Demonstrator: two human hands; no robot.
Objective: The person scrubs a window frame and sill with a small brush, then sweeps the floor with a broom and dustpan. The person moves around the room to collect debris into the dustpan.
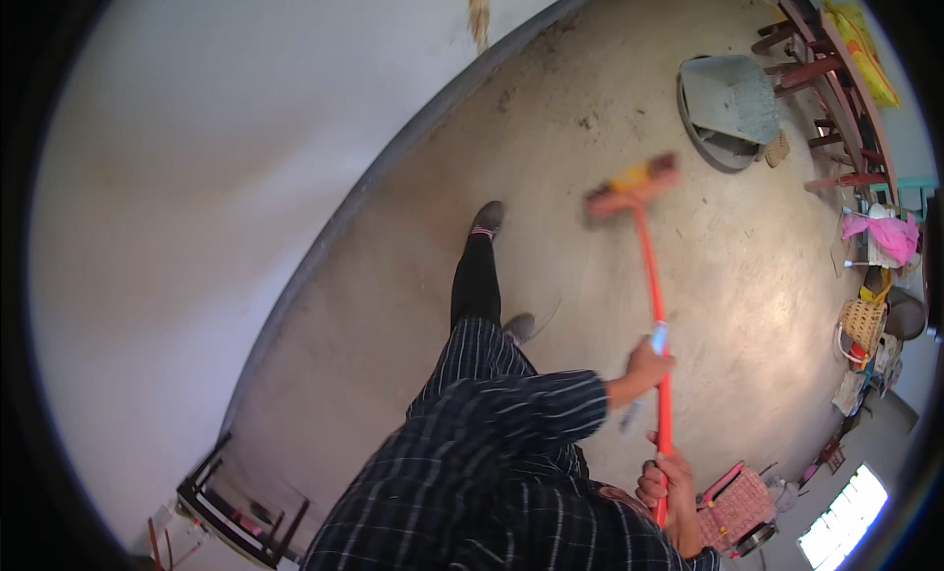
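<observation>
Both of my hands grip the red handle of a push-type broom [650, 265]. My left hand [647, 366] holds it higher up the shaft, next to a pale blue and white band. Nearer my body, my right hand [670, 484] wraps around the lower end of the handle. The broom head [633, 184], dark red with yellow, is blurred; it is at or just above the concrete floor [560, 276]. Beyond it to the right, a grey scoop-shaped container [726, 91] rests on a round grey base. Small dark bits of debris [588, 121] lie ahead of the head.
A white wall [192, 172] with a dark base strip runs along the left. Wooden benches [837, 91] stand at the upper right. Along the right are a wicker basket [863, 324] and a pink bag [889, 237]. A pink woven-seat chair [737, 503] stands behind my right hand; a black frame [236, 523] is lower left.
</observation>
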